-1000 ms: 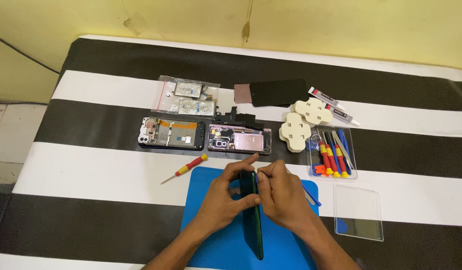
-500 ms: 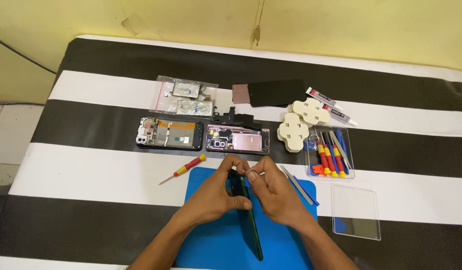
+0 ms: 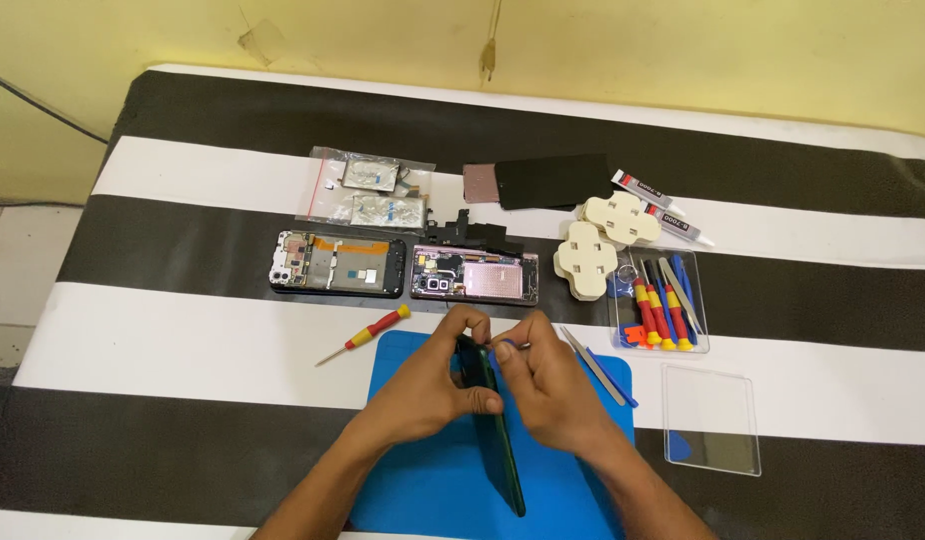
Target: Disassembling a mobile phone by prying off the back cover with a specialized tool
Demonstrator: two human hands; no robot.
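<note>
A dark green phone [image 3: 501, 440] stands on its long edge over a blue work mat [image 3: 433, 485]. My left hand [image 3: 428, 385] grips the phone's upper part from the left, thumb across its face. My right hand [image 3: 548, 385] presses against the phone's top end from the right, pinching a small blue pick at the edge near my fingertips. The phone's lower end rests on the mat between my forearms.
Two opened phone bodies [image 3: 335, 265] [image 3: 475, 277] lie beyond the mat. A red-yellow screwdriver [image 3: 365, 334], tweezers [image 3: 595, 364], a clear tray of tools [image 3: 659, 300], a clear lid [image 3: 711, 418], cream holders [image 3: 588, 260], glue tubes [image 3: 663, 205], a parts bag [image 3: 368, 192] and a dark panel [image 3: 548, 180] lie on the striped table [image 3: 183, 330].
Both hands and the phone's top end have shifted slightly up and left on the mat; the grip on the upright phone is unchanged.
</note>
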